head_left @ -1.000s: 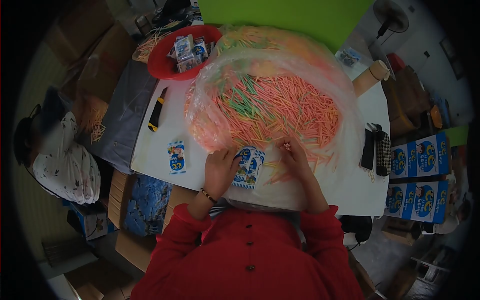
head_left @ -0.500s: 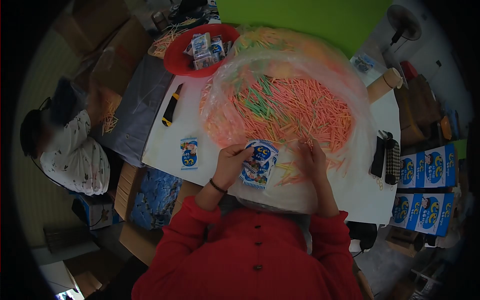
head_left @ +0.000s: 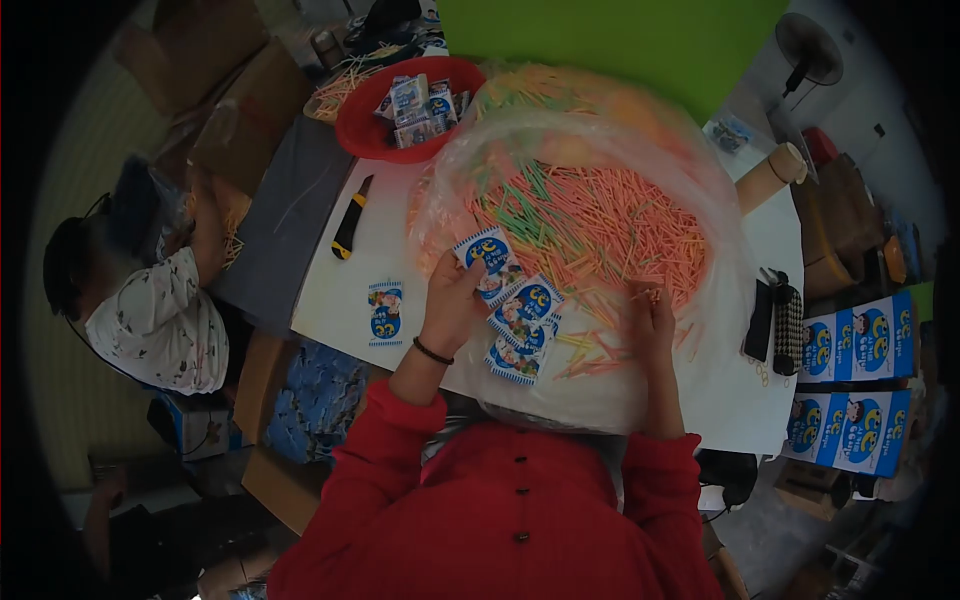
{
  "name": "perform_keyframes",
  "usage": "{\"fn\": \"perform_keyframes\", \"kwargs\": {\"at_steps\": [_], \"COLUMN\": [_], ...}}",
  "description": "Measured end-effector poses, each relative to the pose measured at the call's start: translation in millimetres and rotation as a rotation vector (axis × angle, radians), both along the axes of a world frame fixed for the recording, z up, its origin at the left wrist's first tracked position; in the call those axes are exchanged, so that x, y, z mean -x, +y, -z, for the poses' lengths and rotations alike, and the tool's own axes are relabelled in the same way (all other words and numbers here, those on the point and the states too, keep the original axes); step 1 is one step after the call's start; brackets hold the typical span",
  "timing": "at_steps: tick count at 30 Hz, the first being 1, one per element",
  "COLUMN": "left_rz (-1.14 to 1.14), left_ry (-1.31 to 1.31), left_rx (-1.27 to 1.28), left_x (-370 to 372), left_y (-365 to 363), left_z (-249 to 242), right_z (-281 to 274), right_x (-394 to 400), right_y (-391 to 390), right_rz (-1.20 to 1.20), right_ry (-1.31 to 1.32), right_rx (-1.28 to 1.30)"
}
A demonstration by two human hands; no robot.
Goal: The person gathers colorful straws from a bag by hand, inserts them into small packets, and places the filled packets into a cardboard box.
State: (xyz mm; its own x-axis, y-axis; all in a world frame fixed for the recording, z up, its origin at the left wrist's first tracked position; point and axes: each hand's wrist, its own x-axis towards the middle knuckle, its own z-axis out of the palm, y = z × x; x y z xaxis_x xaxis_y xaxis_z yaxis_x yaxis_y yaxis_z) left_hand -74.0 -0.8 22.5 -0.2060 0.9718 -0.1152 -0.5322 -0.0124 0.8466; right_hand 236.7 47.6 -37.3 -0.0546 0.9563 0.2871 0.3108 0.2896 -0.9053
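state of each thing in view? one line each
left hand: holding a packet strip, raised
packet strip: hanging from left hand over the bag
right hand: pinching a few sticks
bag: open, full of sticks
red bowl: holds packets
knife: lying on table, untouched
lone packet: flat on table

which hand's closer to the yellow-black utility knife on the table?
Left. The left hand, holding blue-and-white packets, sits just right of the utility knife in the picture, with bare table between. The right hand is far across, at the straw pile in the bag.
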Motion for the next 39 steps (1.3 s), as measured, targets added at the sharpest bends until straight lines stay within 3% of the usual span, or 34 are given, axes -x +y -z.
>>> {"fn": "perform_keyframes", "kwargs": {"at_steps": [2,5,10,12,15,18,24,28,31,33,34,36,39], "left_rz": [0.117,0.154,0.132,0.097,0.213,0.192,0.315,0.378,0.291,0.091,0.087,0.022,0.124], "left_ry": [-0.177,-0.318,-0.318,-0.325,-0.282,0.178,0.322,0.279,0.088,-0.256,-0.255,-0.299,-0.305], "left_rx": [0.129,0.104,0.008,0.002,0.027,0.131,0.092,0.023,0.082,0.056,0.054,-0.013,-0.058], "left_x": [8,11,14,11,9,-1,-19,-24,-22,-26,-29,-35,-42], "left_y": [0,-4,-3,-3,-12,-17,-30,-31,-29,-27,-26,-27,-30], "left_z": [-4,1,3,-1,2,10,1,-7,-1,-2,-3,-5,2], "right_z": [0,-4,-51,-62,-85,-94,-111,-120,-119,-111,-106,-100,-102], "right_x": [-1,-1,27,37,57,67,84,93,93,93,96,107,118], "right_y": [-3,-5,-14,-21,-34,-41,-50,-49,-50,-59,-63,-73,-67], "right_rz": [-0.005,0.035,0.066,-0.032,-0.202,-0.286,-0.469,-0.442,-0.475,-0.482,-0.487,-0.374,-0.396], "right_ry": [0.047,0.175,0.396,0.571,0.799,0.886,1.067,1.035,1.039,0.772,0.771,0.489,0.633], "right_rx": [0.043,0.103,0.092,0.224,0.298,0.314,0.403,0.364,0.399,0.478,0.479,0.480,0.506]}}
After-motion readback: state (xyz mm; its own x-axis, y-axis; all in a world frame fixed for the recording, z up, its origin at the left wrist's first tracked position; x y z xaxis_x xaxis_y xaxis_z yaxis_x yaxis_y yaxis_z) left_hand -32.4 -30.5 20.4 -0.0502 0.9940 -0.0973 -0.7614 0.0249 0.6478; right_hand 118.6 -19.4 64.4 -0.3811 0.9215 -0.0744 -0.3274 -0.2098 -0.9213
